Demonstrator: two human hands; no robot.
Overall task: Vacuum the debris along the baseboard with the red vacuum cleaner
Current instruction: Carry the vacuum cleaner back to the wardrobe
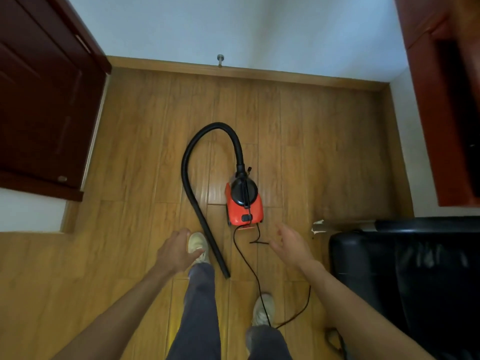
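Observation:
A small red vacuum cleaner [244, 203] with a black top stands on the wooden floor in the middle of the view. Its black hose [193, 162] arcs up and left, then runs down to a straight tube whose end [226, 274] lies on the floor between my hands. A thin black cord [249, 263] trails from the vacuum's rear toward my feet. My left hand [176, 252] hovers left of the tube, fingers relaxed, holding nothing. Just below and right of the vacuum, my right hand [291, 244] is spread and empty. The wooden baseboard [259, 74] runs along the far wall.
A dark red door [44, 107] stands at the left and a dark red cabinet [446, 100] at the right. A black leather seat [405, 281] fills the lower right. A metal door stop [220, 60] sticks out above the baseboard. Pale scraps [318, 227] lie by the seat.

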